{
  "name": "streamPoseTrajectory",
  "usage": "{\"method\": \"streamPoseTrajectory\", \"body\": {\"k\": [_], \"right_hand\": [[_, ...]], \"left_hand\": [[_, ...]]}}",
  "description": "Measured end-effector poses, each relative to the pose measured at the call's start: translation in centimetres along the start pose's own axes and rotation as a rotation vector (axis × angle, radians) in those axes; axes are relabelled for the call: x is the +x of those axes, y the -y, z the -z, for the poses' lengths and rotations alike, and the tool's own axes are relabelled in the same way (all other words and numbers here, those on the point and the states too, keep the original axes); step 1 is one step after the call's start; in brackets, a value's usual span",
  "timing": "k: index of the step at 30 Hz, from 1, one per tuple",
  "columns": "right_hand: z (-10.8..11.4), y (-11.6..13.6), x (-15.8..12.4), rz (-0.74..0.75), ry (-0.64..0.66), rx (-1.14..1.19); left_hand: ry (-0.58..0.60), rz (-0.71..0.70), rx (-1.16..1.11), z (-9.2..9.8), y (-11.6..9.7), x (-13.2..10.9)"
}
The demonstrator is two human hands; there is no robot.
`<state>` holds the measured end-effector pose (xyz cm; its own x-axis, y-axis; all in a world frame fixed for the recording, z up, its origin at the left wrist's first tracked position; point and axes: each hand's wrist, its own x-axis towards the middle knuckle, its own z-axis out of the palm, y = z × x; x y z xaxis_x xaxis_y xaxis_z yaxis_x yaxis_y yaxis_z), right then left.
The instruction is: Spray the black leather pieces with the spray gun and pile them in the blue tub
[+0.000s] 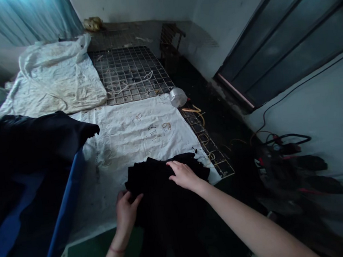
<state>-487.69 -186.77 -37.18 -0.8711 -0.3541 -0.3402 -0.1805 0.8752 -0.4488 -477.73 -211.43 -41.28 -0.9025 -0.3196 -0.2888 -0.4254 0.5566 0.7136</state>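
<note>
Black cloth pieces [162, 190] lie in a layered pile with a stepped, jagged far edge, over the near end of a white sheet. At the pile's left edge is my left hand [126, 211], its thumb and fingers apart and the thumb touching the cloth. My right hand [184, 174] rests on top near the far edge, fingers stretched out and thumb spread from them. The dark cloth hides the pile's lower part, which runs down toward me.
A blue bin [64, 201] with more black cloth [37, 136] over its rim stands at left. The white sheet [123, 137] covers part of a wire-grid table [131, 67]. A round silvery object [177, 98] sits at its right edge. Cables [264, 122] hang at right.
</note>
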Motion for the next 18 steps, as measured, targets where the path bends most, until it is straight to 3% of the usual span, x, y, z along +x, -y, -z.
{"method": "streamPoseTrajectory", "body": {"k": [2, 6, 14, 18], "right_hand": [[-0.6, 0.2, 0.0, -0.04, -0.036, -0.051], [-1.5, 0.5, -0.5, -0.102, -0.103, -0.113], [-2.9, 0.7, -1.1, -0.091, -0.186, -0.107], [-2.7, 0.8, -1.3, -0.105, -0.185, -0.072]], "left_hand": [[-0.073, -0.105, 0.062, -0.5, -0.3, 0.1], [-0.101, -0.163, 0.095, -0.8, -0.6, -0.5], [-0.387, -0.434, 0.216, -2.0, 0.0, -2.4], [-0.426, -0.451, 0.166, -2.1, 0.2, -2.8]]}}
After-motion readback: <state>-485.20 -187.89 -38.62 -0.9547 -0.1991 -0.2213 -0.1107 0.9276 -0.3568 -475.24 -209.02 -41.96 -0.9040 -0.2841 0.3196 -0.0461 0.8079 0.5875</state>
